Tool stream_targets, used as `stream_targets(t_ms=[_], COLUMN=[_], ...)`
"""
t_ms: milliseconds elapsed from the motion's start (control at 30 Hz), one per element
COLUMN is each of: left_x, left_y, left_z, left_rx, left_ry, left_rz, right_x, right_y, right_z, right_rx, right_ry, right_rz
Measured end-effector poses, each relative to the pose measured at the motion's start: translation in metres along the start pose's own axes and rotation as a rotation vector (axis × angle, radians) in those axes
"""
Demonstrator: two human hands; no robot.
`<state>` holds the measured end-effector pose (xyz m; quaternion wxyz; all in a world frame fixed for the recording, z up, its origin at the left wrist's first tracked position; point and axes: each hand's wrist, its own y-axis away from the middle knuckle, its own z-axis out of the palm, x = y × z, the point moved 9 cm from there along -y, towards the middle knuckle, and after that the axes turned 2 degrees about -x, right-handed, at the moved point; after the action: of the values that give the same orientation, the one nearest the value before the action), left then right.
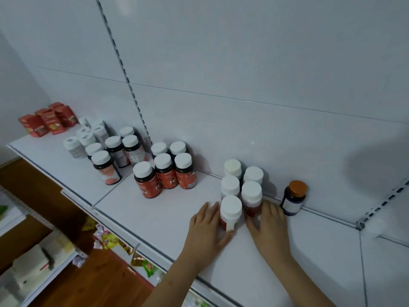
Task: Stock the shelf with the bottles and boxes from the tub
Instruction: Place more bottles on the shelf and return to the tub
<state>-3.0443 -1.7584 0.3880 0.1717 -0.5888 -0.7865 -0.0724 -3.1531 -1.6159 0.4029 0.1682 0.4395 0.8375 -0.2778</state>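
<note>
On the white shelf [155, 218] stands a cluster of several white-capped bottles in two rows. My left hand [207, 227] lies against the left side of the front bottle [230, 212], fingers straight and thumb reaching across its base. On the other side my right hand [269, 222] rests flat on the shelf, its fingers touching the right side of the red-labelled bottle [251, 201]. A dark bottle with an orange cap [294, 198] stands alone against the back wall just right of my right hand. The tub is not in view.
Further left stand red "Fe" bottles [164, 171], dark bottles with pale labels [106, 167], white bottles [74, 147] and red boxes [45, 122]. Bare shelf lies at the right and along the front edge. Below left are lower shelves with packets [110, 240].
</note>
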Motion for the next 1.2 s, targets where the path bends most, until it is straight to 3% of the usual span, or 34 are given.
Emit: stream_targets(t_ms=[267,500,633,867,1033,1200], left_x=[-0.001,-0.001,0.002,0.024,0.074,0.145], left_y=[-0.004,0.027,0.063,0.146,0.212,0.276], left_z=[0.012,0.014,0.011,0.004,0.020,0.053], left_rx=[0.017,-0.015,-0.004,-0.079,-0.125,-0.291], left_ry=[-0.151,-0.106,-0.078,0.190,0.339,0.385], left_rz=[0.108,0.114,0.243,0.450,0.596,0.724], right_x=[0.003,0.005,-0.005,-0.042,-0.061,-0.056], right_y=[0.001,0.047,0.093,0.189,0.283,0.385], right_z=[0.003,-0.005,-0.024,-0.077,-0.124,-0.190], right_rx=[0.019,-0.020,0.022,0.192,0.287,0.398], right_ry=[0.011,-0.005,-0.054,-0.057,-0.012,0.088], right_rz=[0.021,0.228,0.341,0.421,0.470,0.605])
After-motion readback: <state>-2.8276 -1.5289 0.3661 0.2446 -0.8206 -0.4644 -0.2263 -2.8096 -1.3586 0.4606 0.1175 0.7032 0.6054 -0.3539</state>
